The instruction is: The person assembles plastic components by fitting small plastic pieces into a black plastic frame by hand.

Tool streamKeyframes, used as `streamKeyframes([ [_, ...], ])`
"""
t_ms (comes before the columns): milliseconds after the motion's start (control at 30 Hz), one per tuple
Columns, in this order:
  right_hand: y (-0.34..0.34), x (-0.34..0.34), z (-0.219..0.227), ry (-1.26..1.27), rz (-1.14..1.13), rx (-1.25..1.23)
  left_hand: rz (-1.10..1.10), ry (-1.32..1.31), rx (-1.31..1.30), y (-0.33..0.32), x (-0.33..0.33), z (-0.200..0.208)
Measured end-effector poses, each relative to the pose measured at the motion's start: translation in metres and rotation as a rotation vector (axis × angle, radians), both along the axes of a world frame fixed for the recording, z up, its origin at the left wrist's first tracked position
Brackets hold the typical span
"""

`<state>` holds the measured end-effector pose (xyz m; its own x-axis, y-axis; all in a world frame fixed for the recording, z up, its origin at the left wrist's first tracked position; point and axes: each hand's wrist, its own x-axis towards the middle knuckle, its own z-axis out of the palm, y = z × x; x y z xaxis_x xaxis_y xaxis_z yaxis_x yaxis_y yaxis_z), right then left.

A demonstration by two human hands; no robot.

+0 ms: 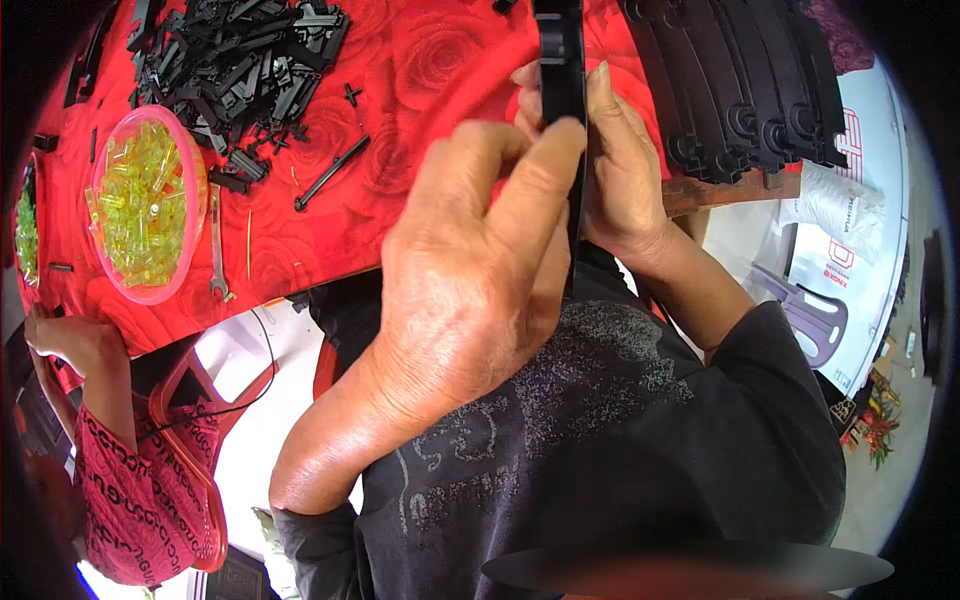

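A long black plastic strip stands upright, edge-on. It's pinched between both hands, above the red counter.

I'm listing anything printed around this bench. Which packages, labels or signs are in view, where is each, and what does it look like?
White plastic bag: right of the table edge, crumpled, faint print.
White sheet or sack: under it on the floor, flat, red markings.

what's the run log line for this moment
left hand: grips long black plastic strip | right hand: holds same strip | table: pink bowl of yellow clear pieces, pile of black parts, stacked black curved strips
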<state>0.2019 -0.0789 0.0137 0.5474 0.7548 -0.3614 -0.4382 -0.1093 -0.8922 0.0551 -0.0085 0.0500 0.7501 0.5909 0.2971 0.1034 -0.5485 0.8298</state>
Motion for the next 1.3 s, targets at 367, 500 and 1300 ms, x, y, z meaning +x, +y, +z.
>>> streamKeyframes([
  [367,0.001,0.0,-0.007,-0.01,0.291,-0.072,-0.236,0.12,0.499,0.066,0.023,0.028],
  [500,-0.003,0.001,-0.005,-0.198,0.375,-0.014,-0.525,0.423,0.464,0.081,0.039,0.04],
  [1300,-0.015,-0.003,-0.018,0.118,0.742,0.026,-0.535,0.466,0.518,0.068,0.011,0.002],
])
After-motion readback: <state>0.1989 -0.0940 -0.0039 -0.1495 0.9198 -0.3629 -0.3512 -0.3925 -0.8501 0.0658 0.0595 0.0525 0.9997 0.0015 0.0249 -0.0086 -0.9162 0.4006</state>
